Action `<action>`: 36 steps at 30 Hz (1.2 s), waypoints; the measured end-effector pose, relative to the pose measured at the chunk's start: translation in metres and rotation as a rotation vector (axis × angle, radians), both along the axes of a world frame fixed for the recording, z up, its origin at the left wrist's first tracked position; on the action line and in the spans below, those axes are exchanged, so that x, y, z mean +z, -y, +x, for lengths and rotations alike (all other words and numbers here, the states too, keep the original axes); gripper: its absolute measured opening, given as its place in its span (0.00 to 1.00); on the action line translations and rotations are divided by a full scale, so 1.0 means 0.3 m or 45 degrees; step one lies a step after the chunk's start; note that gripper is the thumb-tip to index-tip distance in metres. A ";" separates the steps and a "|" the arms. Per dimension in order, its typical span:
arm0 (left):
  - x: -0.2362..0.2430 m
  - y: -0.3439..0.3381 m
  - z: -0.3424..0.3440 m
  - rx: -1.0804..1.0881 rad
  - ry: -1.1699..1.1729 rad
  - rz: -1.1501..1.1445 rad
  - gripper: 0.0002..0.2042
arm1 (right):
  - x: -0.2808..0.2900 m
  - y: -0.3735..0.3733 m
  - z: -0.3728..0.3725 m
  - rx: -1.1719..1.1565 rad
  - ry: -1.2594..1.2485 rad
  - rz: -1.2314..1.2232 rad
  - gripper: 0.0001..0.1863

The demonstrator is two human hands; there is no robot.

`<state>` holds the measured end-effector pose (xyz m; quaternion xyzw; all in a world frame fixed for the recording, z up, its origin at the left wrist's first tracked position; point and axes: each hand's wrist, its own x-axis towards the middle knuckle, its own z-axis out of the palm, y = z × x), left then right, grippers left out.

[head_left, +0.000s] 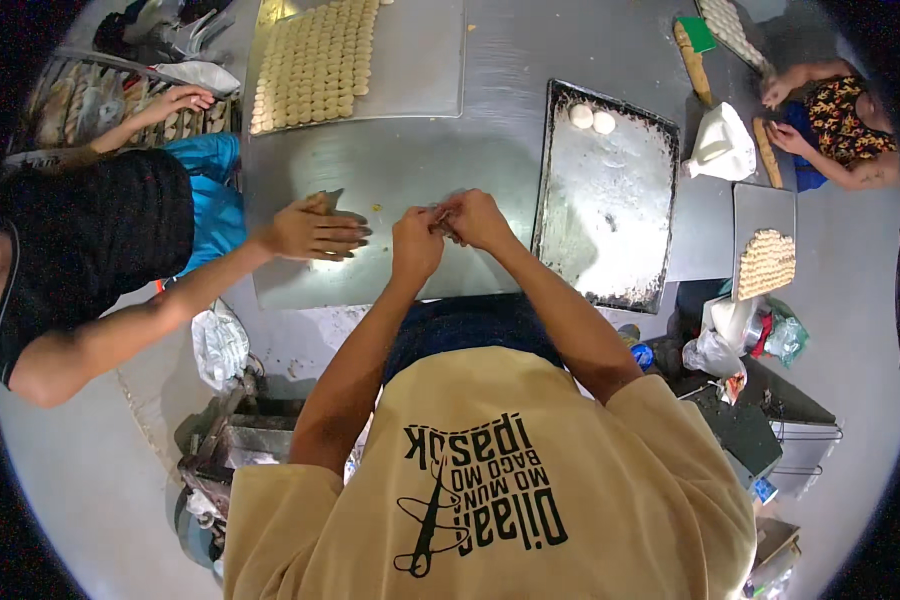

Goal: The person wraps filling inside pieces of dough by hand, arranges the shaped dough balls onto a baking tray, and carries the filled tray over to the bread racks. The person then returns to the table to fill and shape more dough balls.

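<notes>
My left hand (pixel 418 240) and my right hand (pixel 476 220) meet above the near part of the metal table (pixel 400 160). Both are closed, fingertips pinched together. Something small and dark shows between them, too small and hidden to name. To the right lies a worn baking tray (pixel 610 210) with a floury surface. Two round white dough balls (pixel 592 119) sit near its far edge. Left of my hands, a co-worker's hand (pixel 322 230) reaches over the table with its fingers stretched, beside a small brownish piece I cannot make out.
At the far left, a tray holds rows of dough pieces (pixel 315 65). A white container (pixel 722 142) and a smaller tray of dough pieces (pixel 766 262) stand on the right. Another person there handles a long dough roll (pixel 767 152). Bags (pixel 220 345) hang below the table's edge.
</notes>
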<state>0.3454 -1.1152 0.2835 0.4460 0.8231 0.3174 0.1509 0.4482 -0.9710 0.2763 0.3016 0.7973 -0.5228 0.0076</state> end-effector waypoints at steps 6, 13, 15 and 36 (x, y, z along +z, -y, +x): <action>0.047 -0.007 0.073 0.140 0.153 0.127 0.14 | -0.047 -0.080 0.037 -0.018 0.053 -0.051 0.17; 0.061 -0.010 0.094 0.251 0.223 -0.027 0.13 | -0.055 -0.074 0.072 0.069 -0.324 0.180 0.16; 0.076 -0.022 0.098 0.147 -0.020 -0.091 0.12 | -0.051 -0.077 0.067 0.061 -0.383 0.265 0.18; 0.241 0.104 -0.013 0.006 -0.086 0.158 0.14 | 0.126 -0.030 -0.048 -0.404 -0.131 0.135 0.20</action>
